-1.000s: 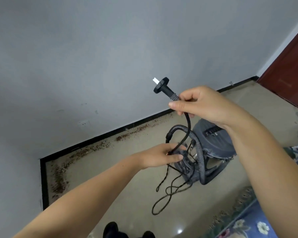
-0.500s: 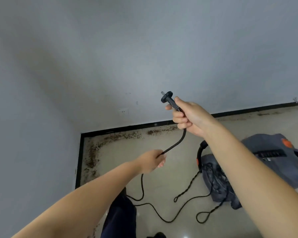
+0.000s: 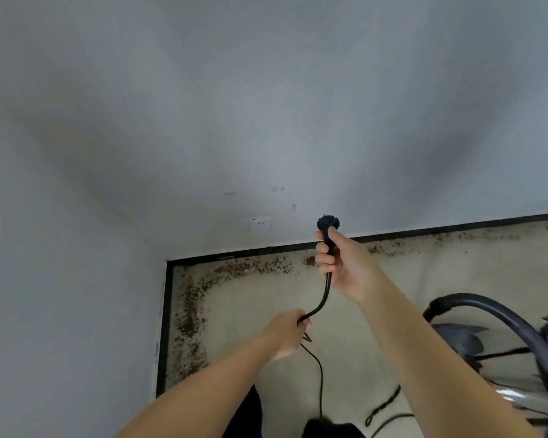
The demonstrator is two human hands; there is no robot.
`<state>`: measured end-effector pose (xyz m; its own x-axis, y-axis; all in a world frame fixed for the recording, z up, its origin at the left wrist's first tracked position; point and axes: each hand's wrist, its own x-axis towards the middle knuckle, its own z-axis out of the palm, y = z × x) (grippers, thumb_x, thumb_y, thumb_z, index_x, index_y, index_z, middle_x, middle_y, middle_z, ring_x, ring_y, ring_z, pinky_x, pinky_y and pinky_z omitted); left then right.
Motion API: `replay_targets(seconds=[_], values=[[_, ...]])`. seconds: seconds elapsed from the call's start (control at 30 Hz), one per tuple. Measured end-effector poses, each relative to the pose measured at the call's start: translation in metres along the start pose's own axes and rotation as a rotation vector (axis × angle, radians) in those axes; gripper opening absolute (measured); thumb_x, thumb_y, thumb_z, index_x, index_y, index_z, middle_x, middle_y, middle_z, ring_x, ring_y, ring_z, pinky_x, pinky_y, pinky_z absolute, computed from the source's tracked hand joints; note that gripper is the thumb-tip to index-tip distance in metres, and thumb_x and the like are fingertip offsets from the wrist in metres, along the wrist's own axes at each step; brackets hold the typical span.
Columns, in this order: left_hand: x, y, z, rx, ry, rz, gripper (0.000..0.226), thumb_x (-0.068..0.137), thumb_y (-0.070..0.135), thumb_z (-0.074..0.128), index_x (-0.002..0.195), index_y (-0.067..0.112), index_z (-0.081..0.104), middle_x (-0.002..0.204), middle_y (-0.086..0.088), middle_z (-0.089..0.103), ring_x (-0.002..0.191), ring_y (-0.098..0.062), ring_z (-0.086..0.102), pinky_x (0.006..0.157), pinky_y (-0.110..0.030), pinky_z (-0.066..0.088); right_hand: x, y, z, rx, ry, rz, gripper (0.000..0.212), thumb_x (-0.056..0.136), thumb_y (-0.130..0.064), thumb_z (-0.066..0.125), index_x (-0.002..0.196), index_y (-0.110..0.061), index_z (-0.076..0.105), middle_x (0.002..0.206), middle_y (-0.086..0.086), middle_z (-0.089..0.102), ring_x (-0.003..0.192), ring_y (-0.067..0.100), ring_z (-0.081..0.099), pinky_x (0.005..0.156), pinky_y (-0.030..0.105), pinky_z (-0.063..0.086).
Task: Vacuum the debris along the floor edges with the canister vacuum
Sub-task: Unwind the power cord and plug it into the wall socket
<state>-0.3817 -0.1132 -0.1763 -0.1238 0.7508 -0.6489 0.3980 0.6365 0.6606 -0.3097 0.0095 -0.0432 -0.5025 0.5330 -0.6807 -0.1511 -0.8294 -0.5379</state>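
Note:
My right hand (image 3: 340,263) grips the black power plug (image 3: 328,223) of the vacuum, raised and pointing at the wall. My left hand (image 3: 287,333) holds the black power cord (image 3: 325,295) lower down, and the cord trails from it to the floor. Part of the grey canister vacuum (image 3: 459,339) shows at the right with its black hose (image 3: 494,311) arching over it. Brown debris (image 3: 190,311) lies thick along the black baseboard in the floor corner and along the far wall.
A white wall socket (image 3: 260,225) sits low on the grey wall, left of the plug. Loose loops of cord (image 3: 383,406) lie on the beige floor. My dark trouser leg (image 3: 247,415) is at the bottom. Walls close in at left and front.
I have stepped closer to the corner and the view swung left. My right hand carried the plug nearer the wall socket, and the left hand still holds the cord below it.

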Motion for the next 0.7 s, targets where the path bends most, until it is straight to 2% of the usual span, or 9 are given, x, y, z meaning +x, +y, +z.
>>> replay_targets(seconds=[0.1,0.23,0.3,0.4,0.57,0.7], values=[[0.058,-0.028,-0.004,-0.044,-0.042,-0.016,0.021,0.101,0.027,0.038,0.092,0.023,0.057,0.089,0.0,0.058,0.064,-0.007,0.047,0.055,-0.018,0.036,0.066,0.006,-0.014,-0.071,0.046,-0.021,0.022,0.103,-0.026,0.042,0.095,-0.01,0.055,0.053,-0.003,0.049,0.037,0.006,0.034,0.032,0.016,0.026],[0.151,-0.08,0.002,-0.042,-0.052,-0.01,0.021,0.099,0.033,0.04,0.09,0.027,0.057,0.093,0.0,0.061,0.073,-0.012,0.053,0.061,-0.022,0.039,0.171,0.022,-0.052,-0.167,0.043,-0.035,0.022,0.103,-0.027,0.042,0.097,-0.01,0.054,0.053,-0.004,0.048,0.036,0.005,0.03,0.032,0.016,0.023],[0.201,-0.111,0.009,0.023,-0.059,0.0,0.019,0.099,0.033,0.04,0.093,0.024,0.056,0.09,0.003,0.06,0.08,-0.014,0.054,0.066,-0.025,0.04,0.226,0.04,-0.074,-0.199,0.048,-0.028,0.023,0.104,-0.028,0.041,0.098,-0.009,0.053,0.053,-0.004,0.047,0.037,0.005,0.028,0.032,0.016,0.021],[0.27,-0.16,0.021,0.134,-0.101,0.019,0.019,0.099,0.031,0.04,0.089,0.022,0.053,0.083,0.005,0.054,0.078,-0.015,0.05,0.066,-0.027,0.038,0.302,0.075,-0.105,-0.272,0.024,-0.036,0.025,0.105,-0.028,0.038,0.098,-0.009,0.053,0.053,-0.004,0.046,0.036,0.005,0.026,0.032,0.016,0.019],[0.359,-0.232,0.043,0.298,-0.248,0.048,0.029,0.099,0.026,0.041,0.105,0.012,0.064,0.114,-0.007,0.064,0.102,-0.022,0.058,0.08,-0.026,0.042,0.402,0.143,-0.145,-0.45,-0.088,-0.062,0.024,0.105,-0.026,0.037,0.1,-0.01,0.053,0.05,-0.004,0.047,0.035,0.004,0.025,0.032,0.016,0.02],[0.405,-0.272,0.058,0.229,-0.494,0.06,0.03,0.1,0.018,0.038,0.102,0.006,0.066,0.115,-0.012,0.067,0.102,-0.025,0.065,0.091,-0.026,0.042,0.463,0.181,-0.166,-0.43,-0.153,-0.087,0.024,0.105,-0.025,0.037,0.098,-0.009,0.053,0.05,-0.003,0.046,0.034,0.004,0.026,0.03,0.015,0.02]])
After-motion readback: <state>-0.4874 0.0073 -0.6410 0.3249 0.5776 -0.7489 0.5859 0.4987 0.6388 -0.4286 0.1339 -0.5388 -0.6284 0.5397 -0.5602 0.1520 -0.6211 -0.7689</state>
